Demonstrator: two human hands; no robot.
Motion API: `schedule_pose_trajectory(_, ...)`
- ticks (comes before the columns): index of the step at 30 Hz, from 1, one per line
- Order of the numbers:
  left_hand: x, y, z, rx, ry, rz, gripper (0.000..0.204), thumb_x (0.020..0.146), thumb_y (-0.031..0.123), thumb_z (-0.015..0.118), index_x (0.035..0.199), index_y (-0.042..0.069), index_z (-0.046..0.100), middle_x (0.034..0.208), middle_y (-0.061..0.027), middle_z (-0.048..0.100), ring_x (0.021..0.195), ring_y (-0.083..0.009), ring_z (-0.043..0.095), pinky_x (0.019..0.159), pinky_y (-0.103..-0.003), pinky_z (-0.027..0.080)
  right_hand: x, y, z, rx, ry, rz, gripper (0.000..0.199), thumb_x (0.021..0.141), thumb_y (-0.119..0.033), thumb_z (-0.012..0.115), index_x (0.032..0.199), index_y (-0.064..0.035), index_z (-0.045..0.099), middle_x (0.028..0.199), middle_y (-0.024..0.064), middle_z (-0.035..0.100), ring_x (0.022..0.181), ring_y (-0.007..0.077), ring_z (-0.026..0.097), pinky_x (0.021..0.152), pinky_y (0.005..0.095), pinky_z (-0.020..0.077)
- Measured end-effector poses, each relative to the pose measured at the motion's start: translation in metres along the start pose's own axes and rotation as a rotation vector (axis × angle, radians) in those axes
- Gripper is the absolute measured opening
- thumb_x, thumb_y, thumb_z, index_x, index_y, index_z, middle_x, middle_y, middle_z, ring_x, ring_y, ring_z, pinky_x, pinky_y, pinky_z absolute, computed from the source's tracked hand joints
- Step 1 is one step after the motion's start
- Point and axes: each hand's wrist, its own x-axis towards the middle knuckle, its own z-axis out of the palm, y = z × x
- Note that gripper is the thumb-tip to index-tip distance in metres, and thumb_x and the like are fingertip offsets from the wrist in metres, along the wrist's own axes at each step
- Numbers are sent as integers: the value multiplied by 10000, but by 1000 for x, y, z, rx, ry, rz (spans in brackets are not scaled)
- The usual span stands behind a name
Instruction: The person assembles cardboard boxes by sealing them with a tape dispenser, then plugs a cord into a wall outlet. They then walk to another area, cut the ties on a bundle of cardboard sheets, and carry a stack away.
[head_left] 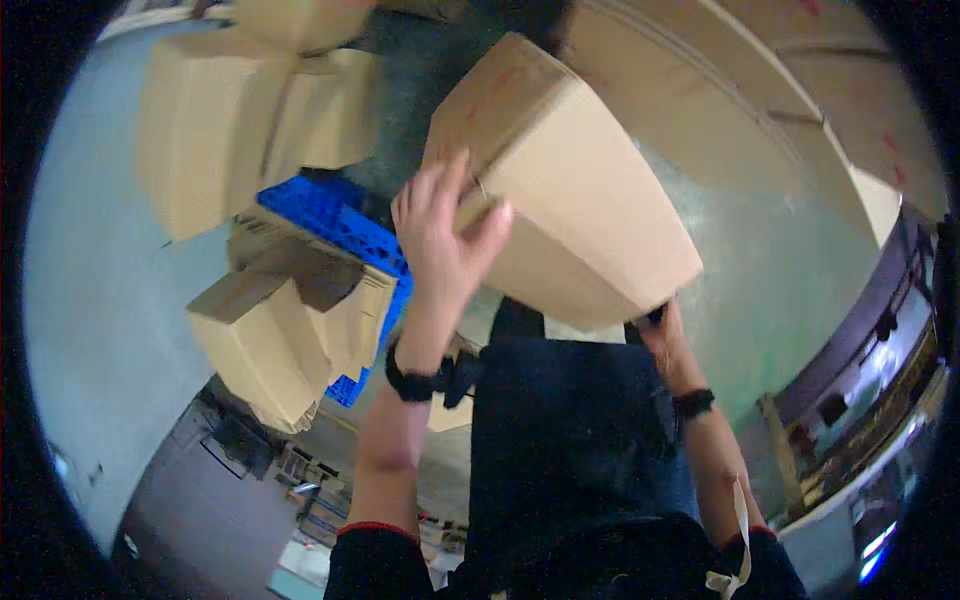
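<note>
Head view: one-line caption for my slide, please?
Both hands, left hand on top and right hand beneath, hold a cardboard box above a blue pallet.

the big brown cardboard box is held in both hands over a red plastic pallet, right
Not quite. In the head view the big brown cardboard box is held by the left hand and right hand, but the plastic pallet beside it is blue, not red.
</note>
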Motion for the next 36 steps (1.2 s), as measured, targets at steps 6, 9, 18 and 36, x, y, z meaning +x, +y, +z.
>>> schedule_pose_trajectory(6,-33,12,-191,17,422,198,630,704,415,643,1136,-39,583,1113,-171,569,1034,-316,545,886,-444,431,-79,17,97,-27,-222,-114,428,951,-369,441,1249,-63,468,1249,52,526,1145,183,485,955,342,411)
schedule_pose_trajectory(9,-113,-49,-252,-504,654,-198,517,897,356,484,1157,-89,527,1164,-215,534,1071,-292,534,890,-421,458,-132,10,196,-105,-328,-244,434,960,-348,415,1270,-46,451,1250,48,527,1157,178,476,994,344,372)
schedule_pose_trajectory(18,-81,-247,-325,90,973,-486,594,938,469,458,1260,-29,415,1251,-208,453,1088,-287,497,899,-365,434,-226,36,475,-431,-1053,-927,192,818,-201,673,881,-33,606,779,4,623,708,92,577,655,270,485)
schedule_pose_trajectory(36,57,17,124,-511,-386,-284,338,867,213,595,1131,0,596,1073,-147,647,966,-254,630,862,-337,482,-76,-33,40,-810,-193,-301,146,816,-155,621,857,-26,566,683,54,625,606,117,603,601,249,472)
